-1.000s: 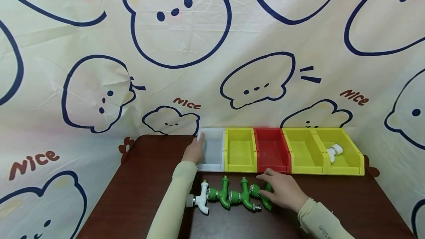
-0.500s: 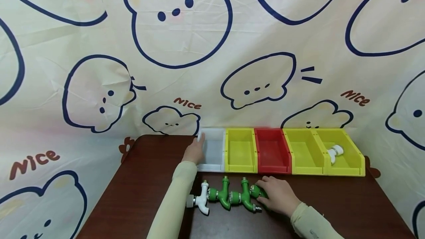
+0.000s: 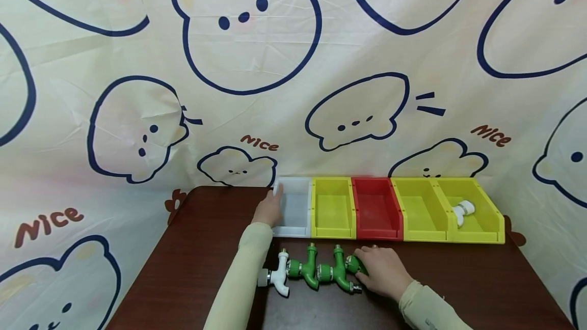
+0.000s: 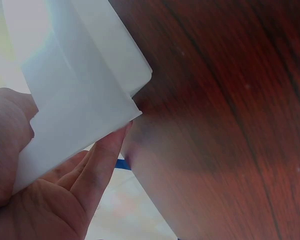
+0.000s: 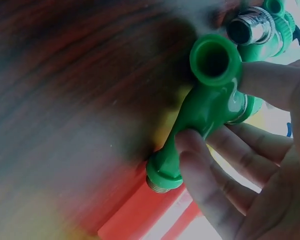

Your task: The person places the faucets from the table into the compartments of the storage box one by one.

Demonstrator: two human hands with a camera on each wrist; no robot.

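My left hand point(image 3: 267, 210) grips the left wall of a whitish plastic bin point(image 3: 293, 215); in the left wrist view the thumb lies on one side of the bin's wall point(image 4: 75, 100) and the fingers on the other. At the right end of a row of taps, my right hand point(image 3: 382, 271) holds a green faucet point(image 5: 205, 110) between thumb and fingers, covering most of it in the head view. Left of it lie a green faucet with a metal tip point(image 3: 339, 269), another green faucet point(image 3: 308, 268) and a white faucet point(image 3: 278, 275).
Right of the whitish bin stand a yellow bin point(image 3: 332, 209), a red bin point(image 3: 377, 209) and two more yellow ones, joined in a row. A white faucet point(image 3: 464, 210) lies in the rightmost bin. Behind the brown table point(image 3: 202, 248) hangs a printed cloth point(image 3: 257, 116).
The right hand has come down and slightly left onto the rightmost green faucet, its fingers closing around it. The left hand stays at the whitish bin.
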